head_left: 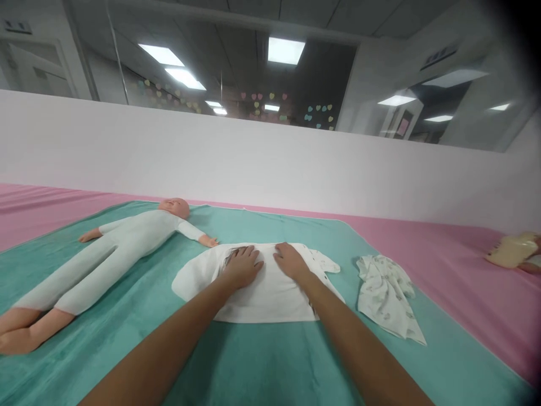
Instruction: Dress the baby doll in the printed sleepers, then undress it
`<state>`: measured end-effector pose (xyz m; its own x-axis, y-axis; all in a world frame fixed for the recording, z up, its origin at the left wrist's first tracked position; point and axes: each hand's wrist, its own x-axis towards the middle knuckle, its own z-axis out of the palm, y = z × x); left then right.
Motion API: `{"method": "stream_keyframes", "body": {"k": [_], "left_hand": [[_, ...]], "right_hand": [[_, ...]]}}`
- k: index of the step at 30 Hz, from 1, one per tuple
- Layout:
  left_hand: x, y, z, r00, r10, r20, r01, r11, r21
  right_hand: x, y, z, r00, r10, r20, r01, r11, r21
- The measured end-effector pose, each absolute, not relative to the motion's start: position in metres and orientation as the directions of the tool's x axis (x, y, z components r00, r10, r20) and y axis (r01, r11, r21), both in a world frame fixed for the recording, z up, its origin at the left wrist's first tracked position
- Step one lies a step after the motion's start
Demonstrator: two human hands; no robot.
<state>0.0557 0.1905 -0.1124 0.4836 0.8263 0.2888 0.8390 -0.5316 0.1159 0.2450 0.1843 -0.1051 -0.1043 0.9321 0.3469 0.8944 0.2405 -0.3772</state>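
1. Pink cloth [25, 211] showed at the far left, beside one teal blanket [270, 366] spread beneath everything nearer the middle.
2. One doll [139, 234] in a pale bodysuit lay on its back on the blanket, head toward the wall, feet toward the lower left, arms out.
3. Next came the white garment [270, 301], lying on the blanket in front of the person, right of the doll. It looked plain and soft, slightly wrinkled, its left end rounded. Its long axis ran left to right across the view; a small printed flap [327, 261] pointed right from its far right corner.
4. Two hands rested on it. The left hand [242, 269] lay palm down, fingers a little spread, by a dark-marked fold. The right hand [291, 262] lay near the far edge, fingers close together, thumb apart; whether its fingertips pinched fabric, I could not tell.
5. Further right, one printed garment [389, 296] lay crumpled, making two garments altogether.
6. One yellowish object [509, 251], partly cut off, sat at the far right.
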Motion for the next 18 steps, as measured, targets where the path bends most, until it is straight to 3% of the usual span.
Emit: {"method": "stream_keyframes", "body": {"k": [5, 9, 15, 18], "left_hand": [[0.051, 0.193, -0.109, 0.383, 0.847, 0.369, 0.866, -0.468, 0.175], [0.053, 0.194, -0.105, 0.342, 0.831, 0.439, 0.876, -0.451, 0.171], [0.051, 0.199, -0.111, 0.386, 0.876, 0.291, 0.859, -0.456, 0.233], [0.05, 0.202, -0.115, 0.428, 0.87, 0.245, 0.838, -0.483, 0.253]], "right_hand": [[0.259, 0.196, -0.109, -0.008, 0.933, 0.36, 0.868, 0.186, -0.461], [0.256, 0.189, -0.108, -0.017, 0.898, 0.44, 0.828, 0.26, -0.498], [0.248, 0.186, -0.107, -0.15, 0.876, 0.459, 0.882, 0.328, -0.337], [0.249, 0.194, -0.112, -0.156, 0.9, 0.407, 0.894, 0.304, -0.33]]}}
